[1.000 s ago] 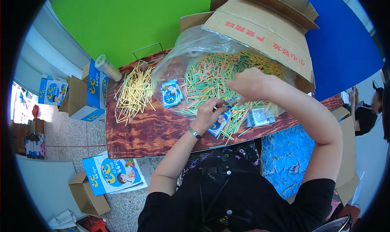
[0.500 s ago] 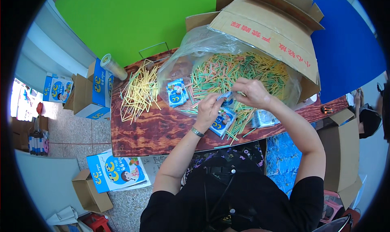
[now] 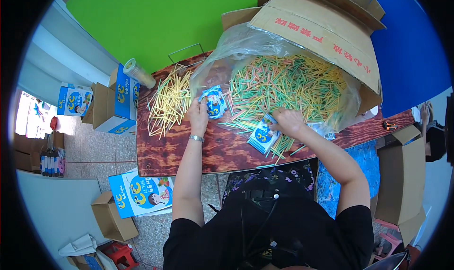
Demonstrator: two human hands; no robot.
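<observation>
My left hand (image 3: 198, 114) is at the left side of a small blue-and-white packet (image 3: 215, 102), fingers closed on its edge, where the packets lie between two heaps of sticks. My right hand (image 3: 287, 122) is over the front of the coloured stick heap, its fingers pinching the upper right corner of another blue-and-white packet (image 3: 263, 137). That packet lies tilted near the table's front edge. Thin green, yellow and pink sticks (image 3: 288, 85) spill from a clear plastic bag (image 3: 246, 42). To the left lies a separate heap of pale yellow sticks (image 3: 171, 100).
The bag comes out of a large cardboard box (image 3: 321, 29) on the brown wooden table (image 3: 189, 154). A clear round tub (image 3: 138, 73) and a wire stand (image 3: 187, 55) are at the back left. Blue cartons (image 3: 142, 194) stand left; an open cardboard box (image 3: 399, 175) stands right.
My hands have parted. The left has moved left to the packets beside the yellow heap; the right has come down onto the packet at the front. The view has shifted slightly.
</observation>
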